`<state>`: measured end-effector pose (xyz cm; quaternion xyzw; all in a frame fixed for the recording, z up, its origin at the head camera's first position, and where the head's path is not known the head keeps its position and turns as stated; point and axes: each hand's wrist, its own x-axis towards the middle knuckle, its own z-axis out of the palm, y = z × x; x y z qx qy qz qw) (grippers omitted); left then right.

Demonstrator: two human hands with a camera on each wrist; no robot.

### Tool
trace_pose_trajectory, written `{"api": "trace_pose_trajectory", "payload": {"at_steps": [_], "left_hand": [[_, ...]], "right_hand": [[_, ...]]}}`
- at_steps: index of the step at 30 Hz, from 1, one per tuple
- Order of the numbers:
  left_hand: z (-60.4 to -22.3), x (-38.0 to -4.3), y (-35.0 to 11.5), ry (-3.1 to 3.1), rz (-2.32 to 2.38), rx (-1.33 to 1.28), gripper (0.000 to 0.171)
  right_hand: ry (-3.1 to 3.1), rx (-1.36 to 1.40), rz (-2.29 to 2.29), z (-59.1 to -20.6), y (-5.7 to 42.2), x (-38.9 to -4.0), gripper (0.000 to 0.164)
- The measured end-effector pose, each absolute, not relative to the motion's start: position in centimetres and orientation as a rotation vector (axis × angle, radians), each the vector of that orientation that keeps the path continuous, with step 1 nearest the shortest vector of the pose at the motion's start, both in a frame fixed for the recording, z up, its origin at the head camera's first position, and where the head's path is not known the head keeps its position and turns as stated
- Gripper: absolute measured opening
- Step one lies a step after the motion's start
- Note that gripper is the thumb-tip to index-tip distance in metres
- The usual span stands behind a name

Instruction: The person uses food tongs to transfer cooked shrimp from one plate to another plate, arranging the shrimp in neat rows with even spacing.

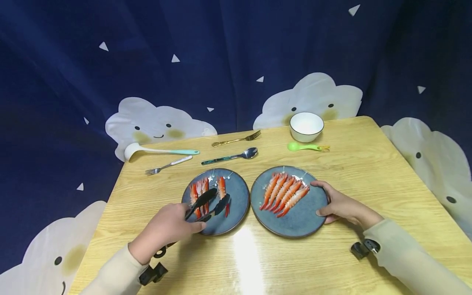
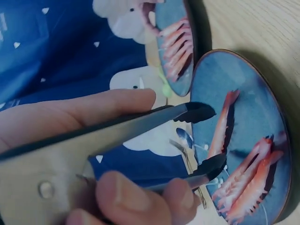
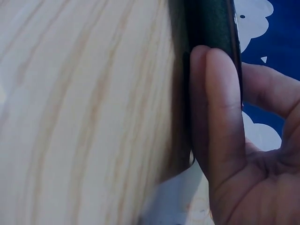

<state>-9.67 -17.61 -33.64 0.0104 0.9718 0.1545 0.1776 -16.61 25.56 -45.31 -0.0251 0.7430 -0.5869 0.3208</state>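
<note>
My left hand (image 1: 170,224) holds a pair of black-tipped kitchen tongs (image 1: 205,199) over the left blue plate (image 1: 239,198). The tongs' tips are spread apart, close to a single shrimp (image 2: 219,136) that lies apart from the others. A few more shrimp (image 2: 253,187) lie side by side on that plate, partly hidden by the tongs in the head view. On the right blue plate (image 1: 302,223), several red-and-white shrimp (image 1: 284,193) are lined up in a slanting row. My right hand (image 1: 341,205) grips this plate's right rim, some fingers against its underside (image 3: 213,23).
Behind the plates lie a white ladle with a mint handle (image 1: 166,151), a white-handled fork (image 1: 171,164), a gold-handled fork (image 1: 236,140) and a spoon (image 1: 230,157). A white bowl (image 1: 307,128) stands at the back right, with a green spoon (image 1: 304,147) before it.
</note>
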Motion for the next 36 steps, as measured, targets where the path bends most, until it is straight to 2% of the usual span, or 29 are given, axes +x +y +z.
{"api": "trace_pose_trajectory", "payload": {"at_steps": [7,17,36], "left_hand": [[-33.8,-9.5,-18.8,2.636,0.601,-0.008,0.051],[-34.3,-9.9,-19.3,2.483,0.814,-0.070,0.042],[-33.6,-9.7,-17.6,2.675,0.816,0.100,0.035]], "right_hand": [[1.936,-0.081,-1.562,-45.5,25.6,-16.6,0.091],[1.935,-0.075,-1.556,-45.4,25.5,-16.4,0.090],[1.919,-0.079,-1.568,-45.2,25.6,-16.4,0.089]]}}
